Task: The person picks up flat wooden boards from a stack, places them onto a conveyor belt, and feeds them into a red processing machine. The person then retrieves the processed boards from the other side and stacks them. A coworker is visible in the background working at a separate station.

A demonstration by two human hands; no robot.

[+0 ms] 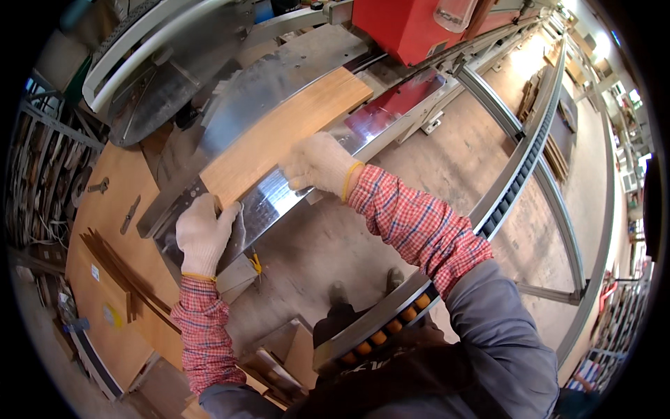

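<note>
A flat light-brown wooden board lies lengthwise on the metal bed of a large machine. My left hand, in a white knitted glove, is at the board's near left end. Its thumb reaches the board's corner, and its fingers bend over the end beside a dark metal stop. My right hand, gloved alike, grips the long edge nearest me around the middle. Its fingertips are partly hidden against the wood.
A red machine housing stands at the far end. To the left, a wooden worktop carries a wrench, a knife-like tool and thin wood strips. A roller rail curves along my right, above the floor.
</note>
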